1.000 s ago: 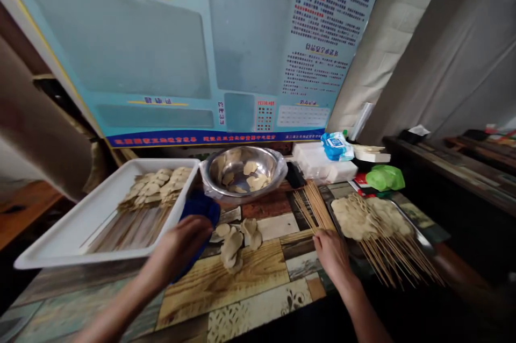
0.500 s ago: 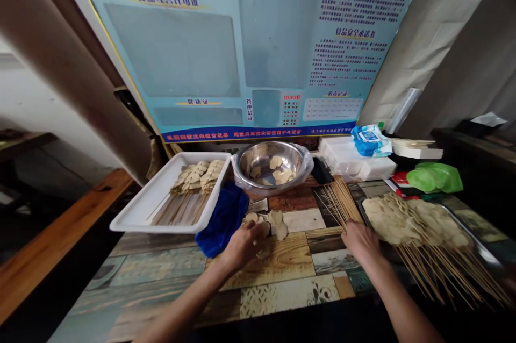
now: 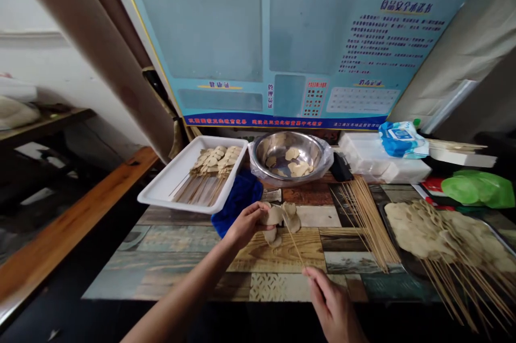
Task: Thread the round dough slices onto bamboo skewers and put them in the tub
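My left hand (image 3: 250, 220) is closed on a thin pale slice (image 3: 272, 216), pinched at its left side above the table. My right hand (image 3: 328, 297) grips the lower end of a wooden skewer (image 3: 296, 243) near the table's front edge. The skewer slants up and left, its tip at the held slice; whether it has pierced it I cannot tell. More loose slices (image 3: 291, 217) lie on the wood-patterned table just behind and below the left hand. To the right is a bundle of bare skewers (image 3: 368, 219).
A white tray (image 3: 155, 196) of skewered slices stands at left, beside a blue cloth (image 3: 237, 203). Behind is a steel bowl (image 3: 282, 176) with slices. At right, a metal tray holds heaped skewered slices (image 3: 427, 233); a green bag (image 3: 478, 188) and wipes pack (image 3: 403, 140) sit beyond.
My right hand has left the skewer bundle with one skewer and come toward the front middle. My left hand has lifted a slice from the table. The view has shifted.
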Motion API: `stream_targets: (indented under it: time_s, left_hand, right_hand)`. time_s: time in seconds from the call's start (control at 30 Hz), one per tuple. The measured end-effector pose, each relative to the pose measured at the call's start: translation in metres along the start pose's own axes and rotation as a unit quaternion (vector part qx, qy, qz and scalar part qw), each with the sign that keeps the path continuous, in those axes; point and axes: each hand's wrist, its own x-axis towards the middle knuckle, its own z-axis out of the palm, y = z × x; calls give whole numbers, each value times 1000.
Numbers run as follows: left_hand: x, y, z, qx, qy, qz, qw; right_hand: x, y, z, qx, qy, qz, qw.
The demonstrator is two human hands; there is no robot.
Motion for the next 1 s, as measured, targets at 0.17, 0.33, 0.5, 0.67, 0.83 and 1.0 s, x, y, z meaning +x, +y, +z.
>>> stream_targets:
  time_s: [0.17, 0.33, 0.5, 0.67, 0.83, 1.0]
  left_hand:
    - [-2, 1, 0, -32, -8, -13, 999]
    - [-6, 4, 4, -6, -15, 24, 1000]
    - [-17, 7, 13, 109, -22, 84, 990]
    - [-20, 2, 18, 162, -14, 114, 980]
    - [-16, -1, 16, -13, -18, 10, 1000]
    - [-18, -4, 17, -89, -39, -56, 994]
  right_hand:
    - [-8, -8, 14, 22, -31, -3, 999]
    - [-3, -9, 14, 35, -8, -5, 999]
    - [-4, -8, 16, 35, -28, 14, 999]
    - [-7, -5, 18, 27, -29, 26, 999]
    - [-12, 2, 17, 45, -15, -12, 999]
    - [-19, 6, 27, 75, 35, -6, 997]
